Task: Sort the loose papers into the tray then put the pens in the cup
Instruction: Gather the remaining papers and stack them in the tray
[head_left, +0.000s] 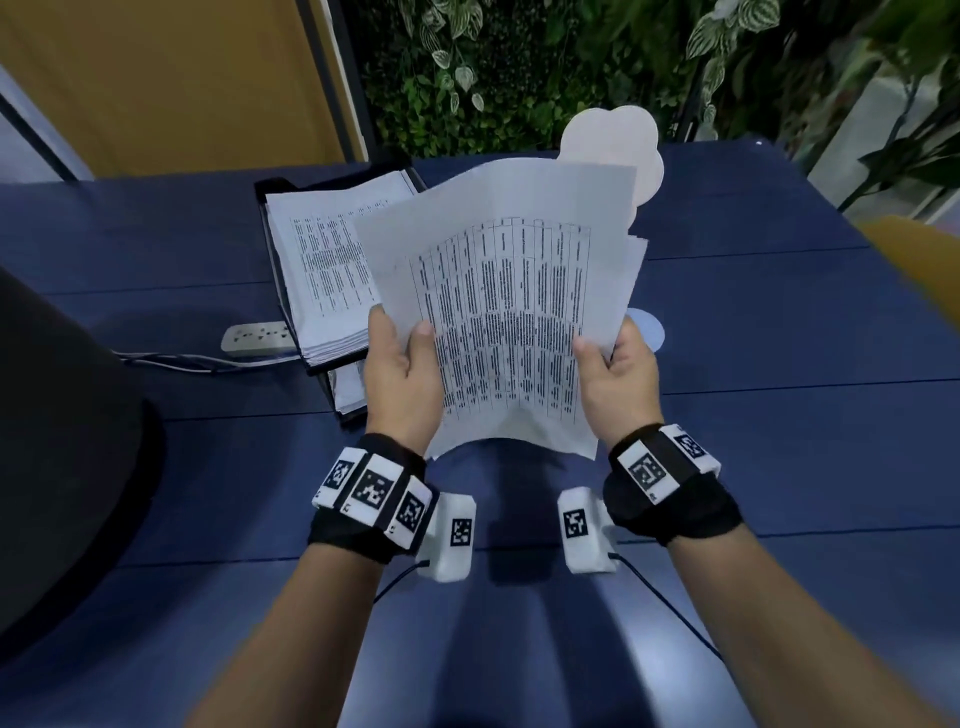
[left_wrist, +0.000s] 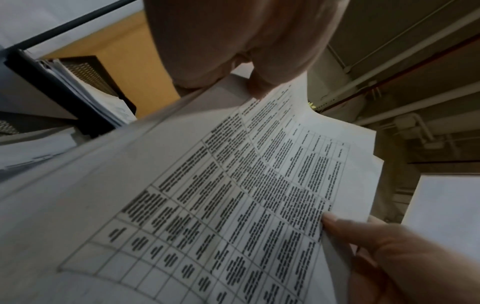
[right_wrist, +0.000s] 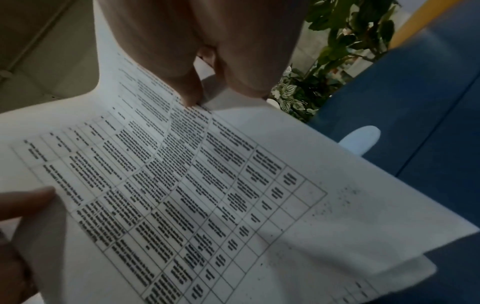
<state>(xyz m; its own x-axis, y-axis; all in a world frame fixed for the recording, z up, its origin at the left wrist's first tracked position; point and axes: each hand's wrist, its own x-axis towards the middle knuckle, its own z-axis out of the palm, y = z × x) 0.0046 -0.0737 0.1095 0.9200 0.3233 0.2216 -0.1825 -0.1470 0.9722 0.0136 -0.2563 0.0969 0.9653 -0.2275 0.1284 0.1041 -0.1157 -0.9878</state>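
No legible text anywhere.
The held sheets (head_left: 498, 312) and the tray's stack (head_left: 327, 270) carried printed tables too blurred to read; the wrist bands (head_left: 371, 491) bore only black-and-white square code markers.

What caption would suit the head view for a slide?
Both hands, left and right, hold printed papers above the blue table, beside a tray already holding sheets.

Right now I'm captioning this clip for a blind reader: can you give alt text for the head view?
Both hands, left hand and right hand, hold up a few printed papers above a blue table, thumbs pinching the side edges. To the left, a black tray already holds a stack of printed sheets, with a power strip beside it.
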